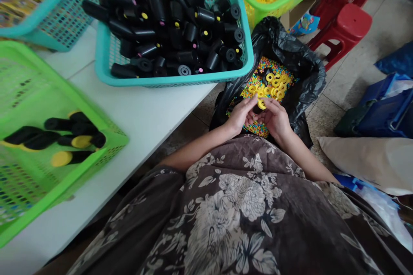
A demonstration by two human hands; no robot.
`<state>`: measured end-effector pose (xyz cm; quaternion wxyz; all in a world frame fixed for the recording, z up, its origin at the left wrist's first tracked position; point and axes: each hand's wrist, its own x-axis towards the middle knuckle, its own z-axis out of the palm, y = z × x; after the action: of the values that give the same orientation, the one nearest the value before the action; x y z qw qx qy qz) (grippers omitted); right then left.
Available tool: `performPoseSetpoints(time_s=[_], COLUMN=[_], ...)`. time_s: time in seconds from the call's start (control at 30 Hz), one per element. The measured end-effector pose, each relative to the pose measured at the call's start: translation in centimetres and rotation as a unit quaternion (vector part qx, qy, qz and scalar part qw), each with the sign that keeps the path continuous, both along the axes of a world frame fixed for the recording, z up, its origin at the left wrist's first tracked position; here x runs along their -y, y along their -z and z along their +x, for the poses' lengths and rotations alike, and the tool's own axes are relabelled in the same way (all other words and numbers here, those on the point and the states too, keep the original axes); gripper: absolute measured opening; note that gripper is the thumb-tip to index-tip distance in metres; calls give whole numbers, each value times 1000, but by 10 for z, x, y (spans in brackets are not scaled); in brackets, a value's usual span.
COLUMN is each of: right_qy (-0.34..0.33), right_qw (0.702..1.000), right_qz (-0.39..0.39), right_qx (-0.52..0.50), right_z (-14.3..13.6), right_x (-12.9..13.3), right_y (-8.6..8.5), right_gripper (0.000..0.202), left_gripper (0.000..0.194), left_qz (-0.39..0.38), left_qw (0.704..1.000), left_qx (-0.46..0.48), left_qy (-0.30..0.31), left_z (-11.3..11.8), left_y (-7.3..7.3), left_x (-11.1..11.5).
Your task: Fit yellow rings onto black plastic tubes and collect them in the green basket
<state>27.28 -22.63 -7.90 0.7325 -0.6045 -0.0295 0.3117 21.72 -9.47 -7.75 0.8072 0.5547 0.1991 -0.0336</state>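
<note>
Both hands meet over a box lined with a black plastic bag (309,66). My left hand (239,116) and my right hand (275,119) close their fingers around one small black plastic tube with a yellow ring cap (261,104). Its lower part is mostly hidden by the fingers. Beneath the hands lie many small multicoloured beads (257,129). On top of them, just beyond the fingers, rests a heap of loose yellow ring caps (276,84).
A teal basket (167,80) heaped with black tubes stands on the white table (145,107). At the left, a green basket (106,142) holds several black tubes with yellow ends. Another green basket (274,8) contains yellow rings. A red stool (353,21) stands right.
</note>
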Motion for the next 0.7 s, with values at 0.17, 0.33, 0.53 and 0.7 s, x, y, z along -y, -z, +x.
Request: performPoseSetpoints(time_s=[0.17,0.33,0.53,0.7], right_qy=[34,-22,-2,-67], right_qw=[999,999,998,998], right_qz=[-14,-13,15,9], right_qx=[0,-31,-55,6], right_z=[-5,-5,-11,0], right_x=[-3,-5,-7,-1], right_y=[-2,-10,-13,-7], right_gripper=[45,38,38,51], left_gripper=[35,33,38,38], left_qz=[1,-23,-4,-38], left_qw=[1000,998,996,998], left_qx=[-12,51,75,44], left_qy=[5,-20,-40,-19], left_z=[-7,-9,-11,-6], left_y=[-7,-7,-7,-4], left_x=[1,3,4,-5])
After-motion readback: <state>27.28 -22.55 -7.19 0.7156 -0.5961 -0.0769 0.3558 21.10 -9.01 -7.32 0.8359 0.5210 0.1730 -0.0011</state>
